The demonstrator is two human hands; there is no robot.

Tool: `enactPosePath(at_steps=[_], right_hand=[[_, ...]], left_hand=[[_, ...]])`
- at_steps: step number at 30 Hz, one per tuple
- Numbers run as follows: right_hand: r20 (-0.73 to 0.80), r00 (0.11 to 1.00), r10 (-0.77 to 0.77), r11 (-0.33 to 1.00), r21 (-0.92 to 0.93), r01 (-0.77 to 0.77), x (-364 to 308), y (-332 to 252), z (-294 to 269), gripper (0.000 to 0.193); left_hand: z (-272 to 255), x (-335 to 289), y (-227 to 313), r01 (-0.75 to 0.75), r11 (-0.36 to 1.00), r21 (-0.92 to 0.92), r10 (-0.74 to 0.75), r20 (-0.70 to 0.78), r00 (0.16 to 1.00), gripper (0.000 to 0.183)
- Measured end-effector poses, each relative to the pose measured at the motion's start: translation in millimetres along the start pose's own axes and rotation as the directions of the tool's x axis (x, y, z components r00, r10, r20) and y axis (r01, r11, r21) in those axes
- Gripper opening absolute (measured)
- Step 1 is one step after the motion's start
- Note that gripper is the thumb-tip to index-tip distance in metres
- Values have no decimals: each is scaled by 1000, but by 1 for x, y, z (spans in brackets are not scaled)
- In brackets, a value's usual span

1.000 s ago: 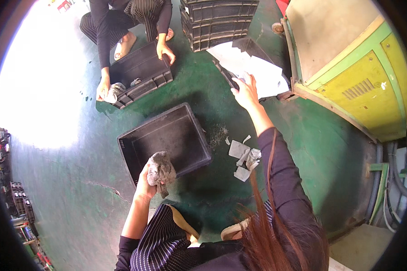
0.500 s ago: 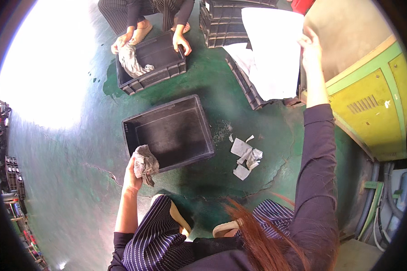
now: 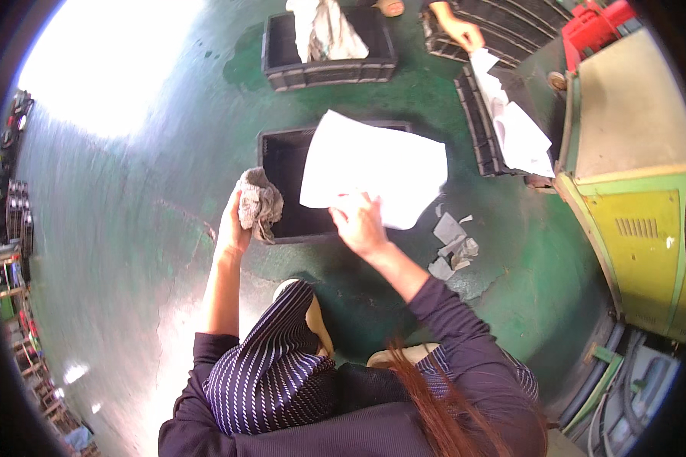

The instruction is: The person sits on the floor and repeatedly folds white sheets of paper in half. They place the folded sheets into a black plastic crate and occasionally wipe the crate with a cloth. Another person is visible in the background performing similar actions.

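My left hand [image 3: 235, 222] grips a crumpled grey rag [image 3: 260, 204] at the near left corner of a black plastic crate [image 3: 290, 232]. With my right hand [image 3: 360, 223] I pinch the near edge of a large white sheet of paper [image 3: 377, 167]. The sheet is spread over the crate's middle and right side, hiding much of its inside. Both of my hands are closed on what they hold.
Torn paper scraps [image 3: 453, 247] lie on the green floor to the right. A crate with white sheets [image 3: 522, 137] stands far right, where a co-worker's hand [image 3: 465, 34] reaches in. Another crate [image 3: 331, 75] with a pale cloth [image 3: 326, 32] is ahead. A yellow-green machine [image 3: 640, 228] borders the right.
My right hand has brought the white sheet from the far-right crate to above the middle crate. My left hand still holds the rag. The co-worker's hand now reaches to the right-hand crate.
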State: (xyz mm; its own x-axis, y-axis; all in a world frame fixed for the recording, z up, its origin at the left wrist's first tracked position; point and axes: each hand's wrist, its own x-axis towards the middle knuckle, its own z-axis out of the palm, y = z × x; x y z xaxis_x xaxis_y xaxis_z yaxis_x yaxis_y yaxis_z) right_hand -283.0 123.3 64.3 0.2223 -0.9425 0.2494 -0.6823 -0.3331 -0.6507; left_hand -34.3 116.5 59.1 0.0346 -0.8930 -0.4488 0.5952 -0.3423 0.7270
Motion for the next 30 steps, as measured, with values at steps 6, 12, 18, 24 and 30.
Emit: enactPosePath(at_steps=[6,12,18,24,30], right_hand=[[560,812,164,975,32,-219,-2,11,76,26],[415,855,312,939,-272,-211,36,44,77,61],[388,600,699,702,-531,-474,50,62,91,102],[280,488,827,560,-488,-669,59,57,103,102],[308,536,786,614,-479,-627,53,61,100,95]], left_hand=[[-36,-8,2,-39,999,-24,36,-119,992,45],[-47,-8,2,-33,999,-32,29,-117,993,45],[-48,-7,0,-31,998,-57,25,-101,995,46],[-54,-6,0,-2,998,-68,-2,-59,998,47],[-44,-9,-5,2,1000,-31,-4,-74,997,48]])
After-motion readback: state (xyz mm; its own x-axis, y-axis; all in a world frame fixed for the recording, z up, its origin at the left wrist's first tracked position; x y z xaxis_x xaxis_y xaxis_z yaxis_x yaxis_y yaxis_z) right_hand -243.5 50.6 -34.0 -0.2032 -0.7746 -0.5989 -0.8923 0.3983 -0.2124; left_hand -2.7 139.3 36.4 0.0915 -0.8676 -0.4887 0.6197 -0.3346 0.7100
